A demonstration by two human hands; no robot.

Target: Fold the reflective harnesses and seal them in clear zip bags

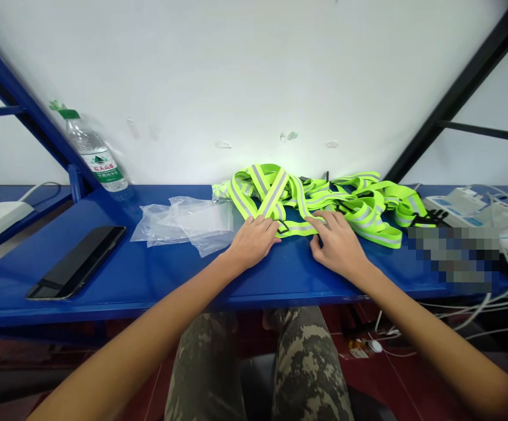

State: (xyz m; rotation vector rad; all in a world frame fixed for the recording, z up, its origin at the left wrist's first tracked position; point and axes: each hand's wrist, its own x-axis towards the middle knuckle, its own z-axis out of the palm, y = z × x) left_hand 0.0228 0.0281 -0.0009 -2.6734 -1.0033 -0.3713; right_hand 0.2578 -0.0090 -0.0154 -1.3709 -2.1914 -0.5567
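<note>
Neon yellow-green straps with grey reflective stripes [273, 193] lie looped on the blue table, some crossing in an X. My left hand [255, 238] is closed on the lower left part of the straps, beside a small black buckle [282, 226]. My right hand [337, 240] rests on the lower strap to the right, fingers bent and apart, thumb pointing left. A larger tangle of the same straps [367, 213] spreads behind and right of my right hand, with black clips [431, 218] at its right end.
Clear plastic bags [187, 222] lie left of the straps. A black phone [78, 263] is on the blue table [148, 280] at left, and a water bottle [98, 155] leans by the wall. White devices [464, 207] with cables stand at right, near a pixelated patch.
</note>
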